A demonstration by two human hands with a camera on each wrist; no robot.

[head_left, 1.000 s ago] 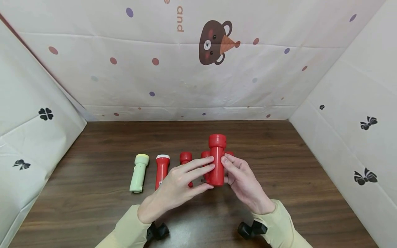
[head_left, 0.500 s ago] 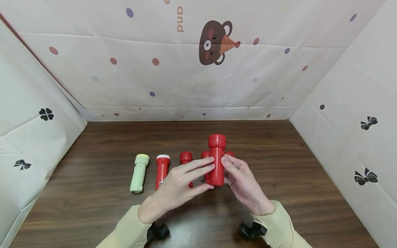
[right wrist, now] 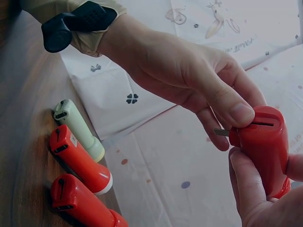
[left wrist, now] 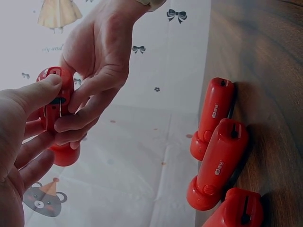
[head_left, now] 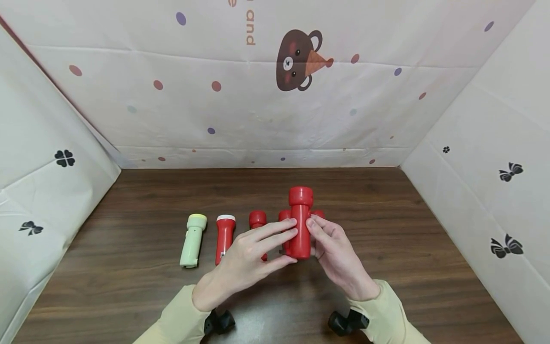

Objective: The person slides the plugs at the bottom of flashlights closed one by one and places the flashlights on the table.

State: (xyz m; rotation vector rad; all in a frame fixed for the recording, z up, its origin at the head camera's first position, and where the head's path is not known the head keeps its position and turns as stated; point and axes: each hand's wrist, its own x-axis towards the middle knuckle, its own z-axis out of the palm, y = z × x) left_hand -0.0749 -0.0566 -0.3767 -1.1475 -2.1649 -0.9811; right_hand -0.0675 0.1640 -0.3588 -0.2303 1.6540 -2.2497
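A red flashlight [head_left: 301, 229] is held upright above the table between both hands. The left hand [head_left: 245, 253] rests its long fingers on the flashlight's left side, its thumb at the bottom end. In the right wrist view, that thumb [right wrist: 239, 113] presses beside a slot, near a metal plug prong [right wrist: 221, 133] sticking out. Gripping the body from the other side is the right hand [head_left: 341, 255], with curled fingers [left wrist: 80, 118] in the left wrist view. The palm side of the left hand is hidden in the head view.
Lying on the brown table [head_left: 386, 239] are a light green flashlight [head_left: 192, 241], a red one with a white rim [head_left: 225, 236], and several plain red ones, such as this flashlight [left wrist: 218, 163]. Some are partly hidden by the hands. White printed sheets [head_left: 258, 119] surround the table.
Both hands and the flashlight have stayed nearly in place. The dark prong seen earlier at the flashlight's lower left in the head view no longer shows there.
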